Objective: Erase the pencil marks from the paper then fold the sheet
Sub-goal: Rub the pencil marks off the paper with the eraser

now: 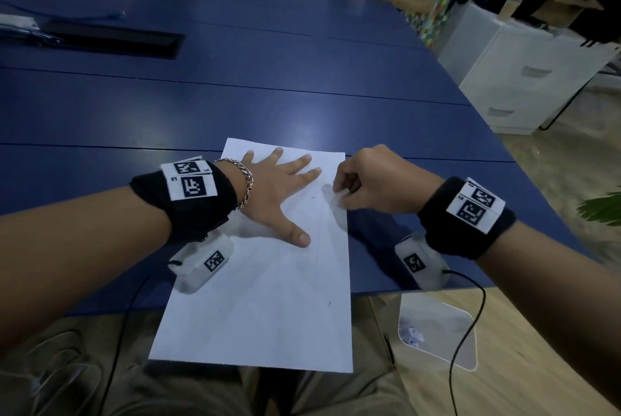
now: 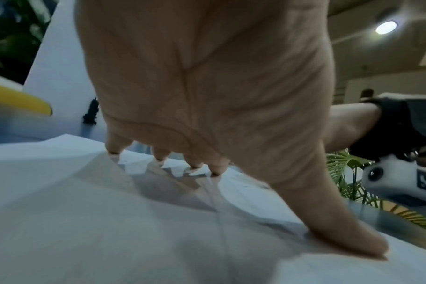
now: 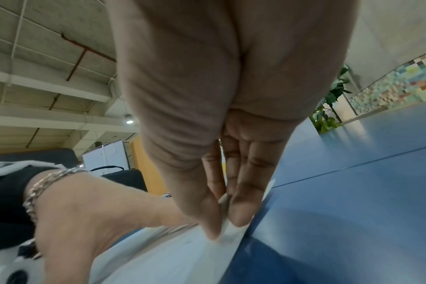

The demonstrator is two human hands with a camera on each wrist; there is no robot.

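A white sheet of paper lies on the blue table, its near end hanging over the front edge. My left hand lies flat on the sheet's upper half with fingers spread, pressing it down. My right hand is at the sheet's right edge, thumb and fingers pinching a small white eraser whose tip touches the paper. A short pencil mark sits just left of the eraser. Another small mark lies lower down near the right edge.
A black cable slot is set into the table at far left. To the right of the table stands a white drawer cabinet. A clear bin with crumpled paper sits on the floor below the table's front right.
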